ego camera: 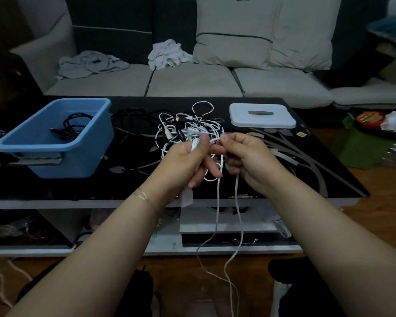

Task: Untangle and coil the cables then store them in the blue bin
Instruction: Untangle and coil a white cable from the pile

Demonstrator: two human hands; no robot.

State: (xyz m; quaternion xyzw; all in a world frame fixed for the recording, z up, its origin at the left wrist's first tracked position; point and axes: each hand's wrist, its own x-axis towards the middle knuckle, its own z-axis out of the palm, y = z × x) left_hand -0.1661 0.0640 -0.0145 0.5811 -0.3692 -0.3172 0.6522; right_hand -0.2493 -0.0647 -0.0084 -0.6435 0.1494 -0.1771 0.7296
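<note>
Both forearms are bare to the lower edge of the view with no sleeves showing, the left hand and the right hand carry no rings or gloves, and a thin thread-like bracelet circles the left wrist.

Dim, bluish cast; wide-angle edge warp.

A glossy black table is seen carrying a blue bin left of the fingers, tangled cables just beyond them, and a white lid beyond-right.
</note>
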